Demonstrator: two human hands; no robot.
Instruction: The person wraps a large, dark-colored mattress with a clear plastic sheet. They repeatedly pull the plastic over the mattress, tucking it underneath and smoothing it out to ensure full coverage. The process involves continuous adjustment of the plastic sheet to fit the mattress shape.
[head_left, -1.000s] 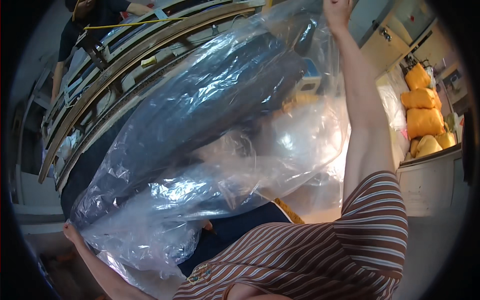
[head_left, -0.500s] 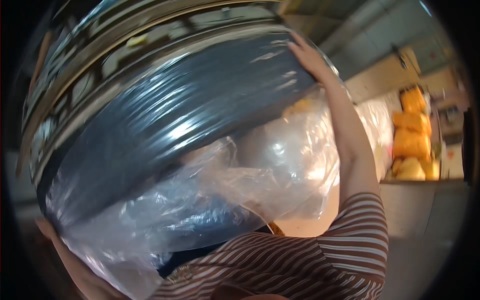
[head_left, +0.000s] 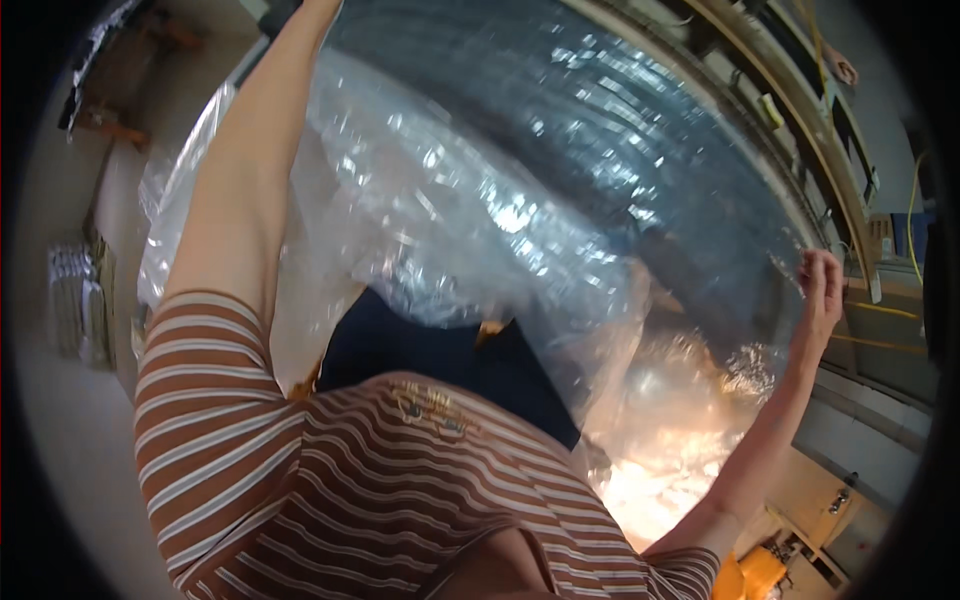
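Note:
A wide sheet of clear, crinkled plastic film (head_left: 430,200) hangs in front of my body, spread between my arms. Beyond it, shiny film covers a long dark grey-blue surface (head_left: 690,160). My right hand (head_left: 822,285) is at the right end of this surface, its fingers pinched together at the film's edge. My left arm (head_left: 240,180) reaches up past the left side of the sheet. The left hand lies beyond the upper edge of the picture, so its fingers are hidden.
A long frame with wooden rails (head_left: 830,130) runs along the far side. Yellow cords (head_left: 885,310) hang at the right. Orange bundles (head_left: 750,572) are at the lower right. A stack of folded material (head_left: 82,305) stands at the left. A skin-coloured shape (head_left: 843,68), perhaps someone's hand, shows upper right.
My view has swung round, so the dark surface now slants down to the right. My left arm has stretched up and forward, taking its hand out of the picture. My right fingers have drawn together.

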